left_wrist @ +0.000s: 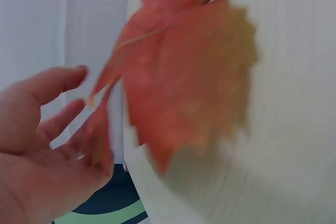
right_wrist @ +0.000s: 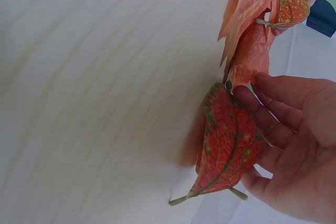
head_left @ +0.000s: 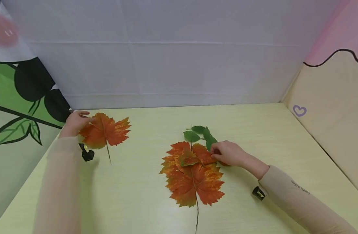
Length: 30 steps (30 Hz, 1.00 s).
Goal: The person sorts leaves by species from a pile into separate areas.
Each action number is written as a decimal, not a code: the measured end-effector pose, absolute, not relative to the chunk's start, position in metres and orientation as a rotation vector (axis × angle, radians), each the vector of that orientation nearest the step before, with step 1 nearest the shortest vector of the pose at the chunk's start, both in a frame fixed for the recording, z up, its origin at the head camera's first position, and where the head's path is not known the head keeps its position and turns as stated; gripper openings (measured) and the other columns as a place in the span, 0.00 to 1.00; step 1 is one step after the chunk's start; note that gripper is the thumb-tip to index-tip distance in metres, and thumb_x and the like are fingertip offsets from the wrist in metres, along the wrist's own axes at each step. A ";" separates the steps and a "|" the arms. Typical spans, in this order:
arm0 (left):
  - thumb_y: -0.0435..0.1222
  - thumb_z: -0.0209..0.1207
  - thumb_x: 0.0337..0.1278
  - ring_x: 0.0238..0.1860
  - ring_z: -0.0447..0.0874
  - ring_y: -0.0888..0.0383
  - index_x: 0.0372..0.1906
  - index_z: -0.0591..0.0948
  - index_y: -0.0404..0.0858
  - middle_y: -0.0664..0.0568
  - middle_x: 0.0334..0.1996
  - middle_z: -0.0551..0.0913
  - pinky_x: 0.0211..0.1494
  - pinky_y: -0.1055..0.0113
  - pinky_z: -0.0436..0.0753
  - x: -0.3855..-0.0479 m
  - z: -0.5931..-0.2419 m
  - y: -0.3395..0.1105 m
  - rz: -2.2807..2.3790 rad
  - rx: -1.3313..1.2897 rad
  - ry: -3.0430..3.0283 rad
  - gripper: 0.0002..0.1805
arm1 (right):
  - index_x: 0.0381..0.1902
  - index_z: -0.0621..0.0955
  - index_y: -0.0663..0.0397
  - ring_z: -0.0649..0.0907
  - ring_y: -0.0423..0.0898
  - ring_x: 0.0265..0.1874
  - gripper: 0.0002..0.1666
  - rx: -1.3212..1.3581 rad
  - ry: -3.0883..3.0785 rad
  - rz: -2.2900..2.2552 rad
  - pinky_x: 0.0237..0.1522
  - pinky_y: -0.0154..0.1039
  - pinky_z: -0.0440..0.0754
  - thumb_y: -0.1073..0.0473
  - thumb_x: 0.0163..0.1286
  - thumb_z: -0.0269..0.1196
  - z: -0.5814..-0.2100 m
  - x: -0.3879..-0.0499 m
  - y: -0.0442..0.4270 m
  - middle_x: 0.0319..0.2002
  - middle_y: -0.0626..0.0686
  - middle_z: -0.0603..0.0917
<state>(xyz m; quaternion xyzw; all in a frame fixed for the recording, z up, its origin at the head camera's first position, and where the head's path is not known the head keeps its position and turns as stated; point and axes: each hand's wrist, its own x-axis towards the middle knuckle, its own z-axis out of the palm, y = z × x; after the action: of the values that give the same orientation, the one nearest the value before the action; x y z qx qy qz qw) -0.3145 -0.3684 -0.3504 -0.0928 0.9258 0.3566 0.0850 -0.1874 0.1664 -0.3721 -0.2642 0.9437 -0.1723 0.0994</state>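
At the bottom of the frame both my sleeves are cut off: the left sleeve (head_left: 57, 188) runs straight up the left side, the right sleeve (head_left: 305, 201) slants in from the lower right corner. The stem of the lower maple leaf (head_left: 206, 188) also leaves by the bottom edge. That leaf lies on the surface (head_left: 138, 195) just right of centre, overlapping the upper maple leaf (head_left: 203, 152) (how many are stacked there I can't make out), with a small curled leaf (head_left: 189, 161) on top.

My right hand (head_left: 230, 154), right of centre, reaches leftward, thumb and forefinger closed in a pinch on the upper maple leaf's edge. Beneath it is a red-and-green leaf (right_wrist: 231, 140), mostly hidden from the head view but plain from the right wrist. Behind the pile is a green sprig (head_left: 191, 136), its lower part covered.

Farther off, at the left, my left hand (head_left: 76, 123) stretches forward, palm turned inward and fingers loosely parted, by the separate maple leaf (head_left: 108, 130). One lobe reaches between thumb and fingers, without a firm hold; the left wrist view blurs it. A pale sheet (head_left: 167, 65) fills the upper frame.
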 end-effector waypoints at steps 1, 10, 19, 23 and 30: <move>0.43 0.52 0.60 0.58 0.60 0.33 0.66 0.52 0.26 0.24 0.62 0.55 0.61 0.45 0.62 -0.315 -0.349 -0.370 1.067 -0.234 2.716 0.38 | 0.28 0.77 0.47 0.72 0.37 0.21 0.03 -0.780 2.792 -0.507 0.26 0.34 0.70 0.58 0.62 0.60 -0.372 -0.188 0.166 0.22 0.41 0.77; 0.25 0.48 0.53 0.52 0.65 0.36 0.63 0.59 0.26 0.26 0.58 0.61 0.53 0.50 0.72 -0.314 -0.352 -0.372 0.989 -0.173 2.777 0.29 | 0.29 0.78 0.48 0.73 0.37 0.22 0.03 -0.786 2.794 -0.505 0.28 0.34 0.71 0.58 0.62 0.60 -0.375 -0.188 0.164 0.23 0.41 0.78; 0.20 0.43 0.49 0.37 0.71 0.44 0.54 0.69 0.27 0.32 0.44 0.72 0.35 0.67 0.76 -0.313 -0.363 -0.361 0.906 -0.210 2.967 0.22 | 0.29 0.78 0.47 0.73 0.37 0.22 0.03 -0.778 2.783 -0.511 0.28 0.34 0.71 0.58 0.62 0.60 -0.376 -0.189 0.163 0.23 0.41 0.78; 0.19 0.43 0.49 0.40 0.71 0.42 0.54 0.70 0.27 0.32 0.46 0.72 0.44 0.57 0.78 -0.314 -0.363 -0.354 0.933 -0.218 2.962 0.23 | 0.29 0.78 0.47 0.73 0.37 0.22 0.03 -0.778 2.783 -0.517 0.27 0.34 0.71 0.58 0.62 0.60 -0.375 -0.189 0.164 0.24 0.42 0.78; 0.23 0.45 0.50 0.51 0.65 0.35 0.57 0.68 0.26 0.29 0.54 0.68 0.53 0.46 0.70 -0.314 -0.361 -0.353 0.826 -0.192 3.023 0.24 | 0.30 0.79 0.48 0.74 0.37 0.23 0.02 -0.788 2.779 -0.538 0.28 0.34 0.72 0.58 0.63 0.60 -0.376 -0.189 0.165 0.25 0.42 0.79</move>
<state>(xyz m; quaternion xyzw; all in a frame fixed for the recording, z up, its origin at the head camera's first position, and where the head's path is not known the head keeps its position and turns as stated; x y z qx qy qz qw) -0.3136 -0.3526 -0.3610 -0.0613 0.9629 0.2630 0.0010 -0.1894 0.1650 -0.3757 -0.2668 0.9409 -0.1823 0.1016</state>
